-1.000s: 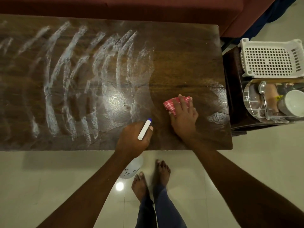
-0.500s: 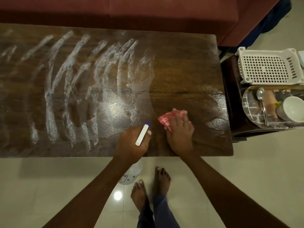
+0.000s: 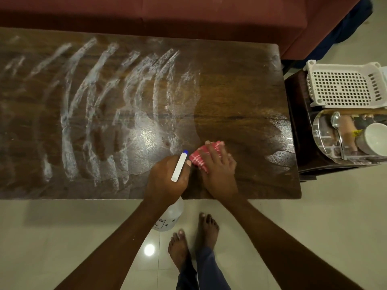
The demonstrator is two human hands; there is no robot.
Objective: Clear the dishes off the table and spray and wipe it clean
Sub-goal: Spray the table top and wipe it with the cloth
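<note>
A dark wooden table (image 3: 240, 84) fills the upper view, with white foamy streaks (image 3: 100, 114) across its left and middle. My right hand (image 3: 217, 166) presses a red checked cloth (image 3: 199, 158) flat on the table near the front edge. My left hand (image 3: 167, 183) grips a spray bottle; the white top with its blue tip (image 3: 179, 166) shows above my fingers, and the clear bottle body (image 3: 169, 216) hangs below the table edge. The right part of the table looks wiped and darker.
A small dark side table (image 3: 297, 126) stands at the right, carrying a white perforated basket (image 3: 343, 86) and a clear tray (image 3: 320, 130) with a spoon (image 3: 336, 126) and a white cup (image 3: 374, 139). A maroon sofa (image 3: 188, 15) runs behind the table. My bare feet (image 3: 192, 241) stand on pale tiles.
My right hand has slid the cloth leftward and toward the front edge, up against my left hand. My left hand with the bottle has stayed put.
</note>
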